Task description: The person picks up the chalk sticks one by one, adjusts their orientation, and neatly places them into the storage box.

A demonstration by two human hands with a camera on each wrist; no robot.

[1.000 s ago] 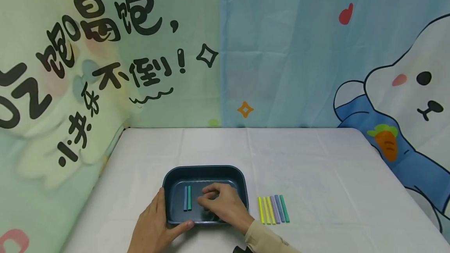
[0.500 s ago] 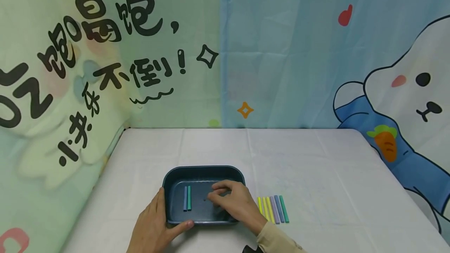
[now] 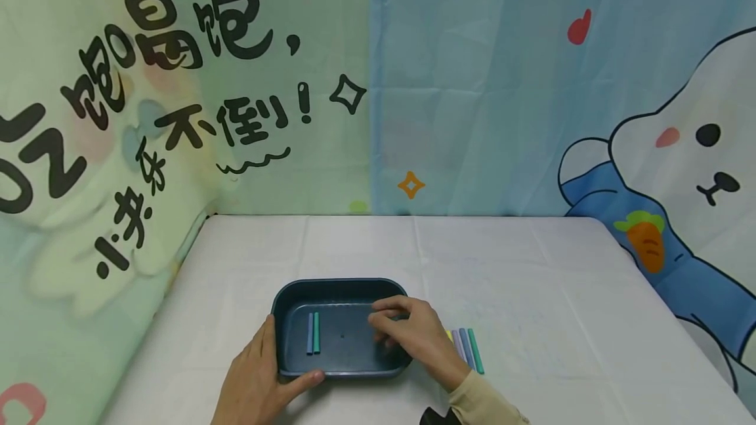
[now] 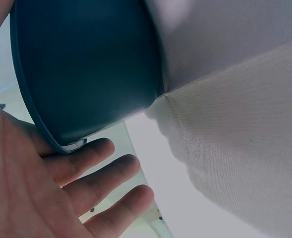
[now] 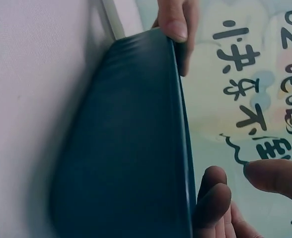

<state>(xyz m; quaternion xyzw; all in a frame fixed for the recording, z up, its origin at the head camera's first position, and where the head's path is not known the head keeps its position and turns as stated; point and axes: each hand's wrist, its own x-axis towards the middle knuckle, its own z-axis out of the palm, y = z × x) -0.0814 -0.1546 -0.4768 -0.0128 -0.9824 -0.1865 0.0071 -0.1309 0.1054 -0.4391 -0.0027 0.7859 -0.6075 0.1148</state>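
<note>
A dark blue rectangular tray (image 3: 342, 361) stands on the white table. My left hand (image 3: 251, 372) holds its near left corner, thumb over the front rim and fingers along the left side. In the left wrist view, several fingers (image 4: 104, 181) stretch past the tray's outer wall (image 4: 91, 64). A blue stick (image 3: 310, 334) and a green stick (image 3: 316, 333), chalk-like, lie side by side inside. Over the tray's right end hovers my right hand (image 3: 416, 336), fingers loosely bent. The right wrist view shows nothing between its thumb (image 5: 277, 178) and fingers.
Right of the tray, several sticks lie in a row, with a purple stick (image 3: 459, 345), a blue stick (image 3: 466, 347) and a green stick (image 3: 476, 350) showing. My right hand covers most of the yellow ones. A printed curtain (image 3: 472, 84) hangs behind the table.
My right hand has moved right, from the tray's middle to its right end, and now overlaps the yellow sticks. The left hand and the two sticks in the tray have stayed put.
</note>
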